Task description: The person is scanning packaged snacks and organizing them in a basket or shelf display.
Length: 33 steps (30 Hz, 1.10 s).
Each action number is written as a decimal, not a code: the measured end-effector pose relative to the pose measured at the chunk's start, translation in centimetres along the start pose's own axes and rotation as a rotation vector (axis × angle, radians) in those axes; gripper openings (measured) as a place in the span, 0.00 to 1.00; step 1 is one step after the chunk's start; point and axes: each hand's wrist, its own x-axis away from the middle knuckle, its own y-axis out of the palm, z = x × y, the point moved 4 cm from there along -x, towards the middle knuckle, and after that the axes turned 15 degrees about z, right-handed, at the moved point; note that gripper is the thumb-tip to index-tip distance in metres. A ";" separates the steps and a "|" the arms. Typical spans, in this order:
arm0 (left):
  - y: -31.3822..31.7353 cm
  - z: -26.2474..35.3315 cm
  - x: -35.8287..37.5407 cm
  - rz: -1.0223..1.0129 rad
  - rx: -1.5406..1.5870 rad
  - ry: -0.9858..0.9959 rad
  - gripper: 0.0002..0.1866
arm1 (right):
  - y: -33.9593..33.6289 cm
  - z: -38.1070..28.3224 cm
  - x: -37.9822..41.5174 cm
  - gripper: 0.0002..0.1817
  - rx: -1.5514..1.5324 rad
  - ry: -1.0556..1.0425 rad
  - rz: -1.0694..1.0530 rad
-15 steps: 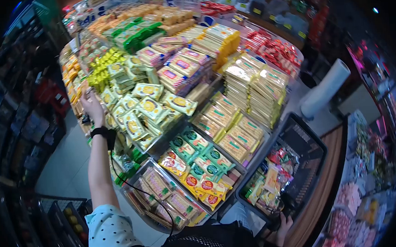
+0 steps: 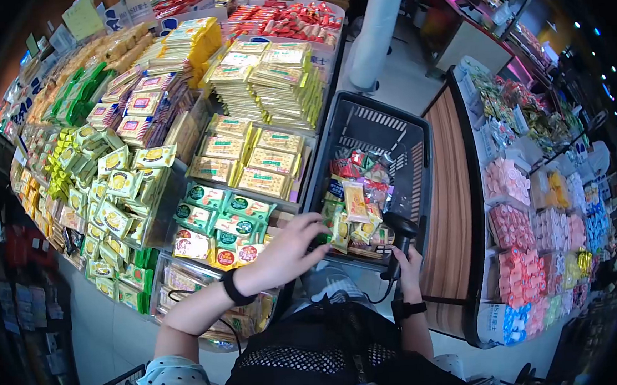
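My left hand [image 2: 284, 255], with a black wristband, is over the near left rim of the black basket [image 2: 420, 138]. Its fingers are curled, with something small and dark green showing between them that I cannot make out. Green and yellow packets [image 2: 236, 230] lie in a tray just beyond this hand. My right hand [image 2: 408, 265] grips a black handheld device [image 2: 399, 227] with a cable, at the basket's near edge. Mixed small packets [image 2: 356, 202] fill the near left part of the basket.
Trays of biscuit packs [image 2: 268, 159] and a slanted heap of yellow-green packets [image 2: 113, 217] stand left of the basket. A white roll [image 2: 376, 37] stands beyond it. On the right is a wood-sided counter [image 2: 446, 197] with pink packets [image 2: 513, 227].
My left hand has moved right, from the far left packets to the basket's edge. The view has swung right, and the device in my right hand now shows clearly.
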 end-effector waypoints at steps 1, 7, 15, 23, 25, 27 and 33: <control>2.2 -0.4 0.2 -0.013 -0.025 0.021 0.16 | 0.1 0.2 -0.2 0.08 -0.007 -0.009 -0.008; 11.7 -3.3 -2.9 -0.334 -0.428 0.070 0.26 | -0.4 2.1 -1.0 0.10 0.039 -0.189 0.006; 21.5 -13.1 -6.6 -0.523 -0.838 -0.026 0.35 | -1.0 -0.3 -0.5 0.13 0.151 -0.312 0.031; 25.4 -16.9 -5.8 -0.496 -0.870 -0.055 0.44 | -0.7 0.1 -1.1 0.16 0.114 -0.302 -0.032; 25.9 -17.0 -6.0 -0.520 -0.929 -0.080 0.36 | -0.6 0.5 -1.4 0.16 0.085 -0.258 -0.055; 27.1 -17.7 -6.3 -0.510 -1.068 0.011 0.32 | -1.1 0.1 -1.0 0.17 0.106 -0.256 -0.079; 25.2 -14.0 -9.8 -0.382 -0.898 -0.160 0.28 | -1.4 -0.3 -1.5 0.15 -0.052 -0.125 -0.180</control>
